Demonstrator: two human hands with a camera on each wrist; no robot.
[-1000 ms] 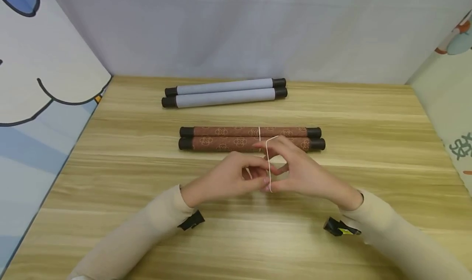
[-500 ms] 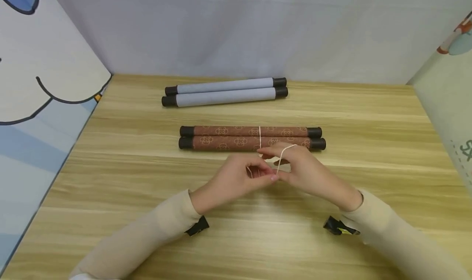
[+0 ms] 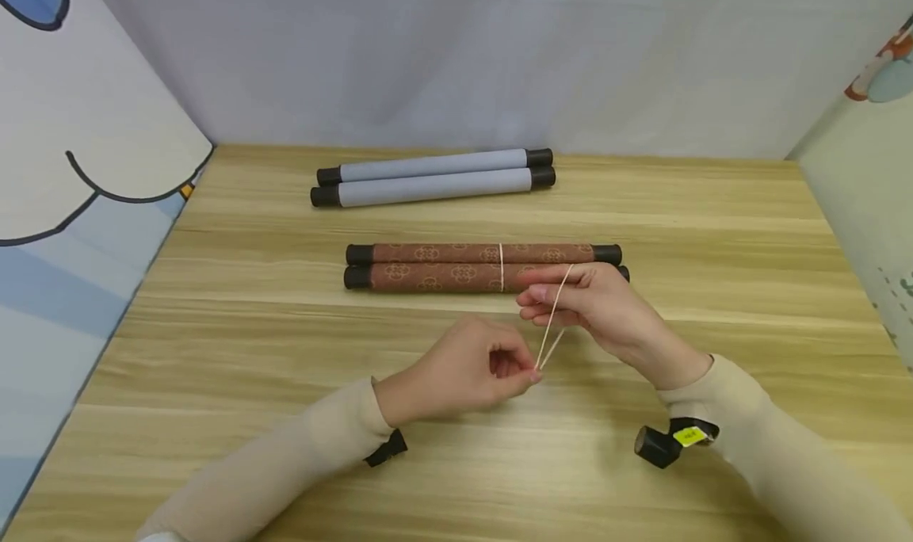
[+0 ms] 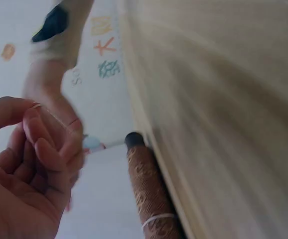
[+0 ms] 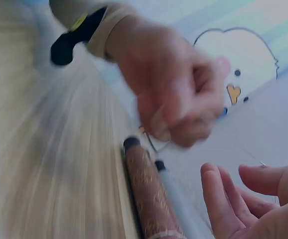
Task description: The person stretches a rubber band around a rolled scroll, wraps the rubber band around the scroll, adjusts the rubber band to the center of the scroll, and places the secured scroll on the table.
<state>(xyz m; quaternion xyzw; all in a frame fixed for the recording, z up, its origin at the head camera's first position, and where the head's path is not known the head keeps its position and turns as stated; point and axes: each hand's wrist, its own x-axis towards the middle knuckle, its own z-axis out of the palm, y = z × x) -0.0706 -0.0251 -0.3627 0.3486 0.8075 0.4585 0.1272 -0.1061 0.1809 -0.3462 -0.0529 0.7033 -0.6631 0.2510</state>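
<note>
My left hand pinches one end of a thin off-white elastic band between thumb and forefinger. The band stretches up to my right hand, looped over its fingers, which are extended and apart from the thumb in the right wrist view. Just beyond the hands lie two brown patterned scrolls with black ends, side by side. Another light band crosses them near the middle. My right fingers overlap the near scroll's right part in the head view and hide some of it.
Two pale grey-blue scrolls with black ends lie slightly slanted farther back on the wooden table. A white cloth hangs behind it, with printed panels at both sides. Black wrist devices stick out below the sleeves.
The hands have drawn apart. My right hand has turned and risen a little, my left has come nearer the person, and the band is now taut between them. The scrolls stay put.
</note>
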